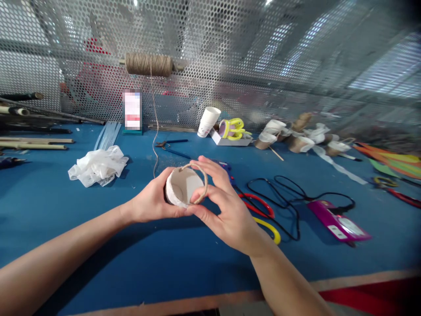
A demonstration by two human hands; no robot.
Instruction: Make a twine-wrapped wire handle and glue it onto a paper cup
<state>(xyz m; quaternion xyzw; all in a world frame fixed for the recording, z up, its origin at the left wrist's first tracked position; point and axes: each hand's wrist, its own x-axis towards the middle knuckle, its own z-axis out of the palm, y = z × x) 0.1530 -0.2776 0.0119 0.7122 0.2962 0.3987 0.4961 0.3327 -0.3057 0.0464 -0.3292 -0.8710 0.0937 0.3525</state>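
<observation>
A small white paper cup (182,186) is held on its side above the blue table (98,245), its open mouth facing me. My left hand (151,202) wraps round the cup's base and wall from the left. My right hand (223,206) pinches a loop of brown twine (203,181) that arcs over the cup's rim like a handle, with the thumb pressing its lower end against the rim. The twine's far end lies under my right fingers.
A twine spool (149,64) hangs on the perforated metal screen, its strand dropping to the table. Scissors (259,210), a black cable with a magenta glue gun (338,224), a crumpled plastic bag (98,166), an upright cup (208,121), several finished cups (296,136) and sticks (33,142) lie around.
</observation>
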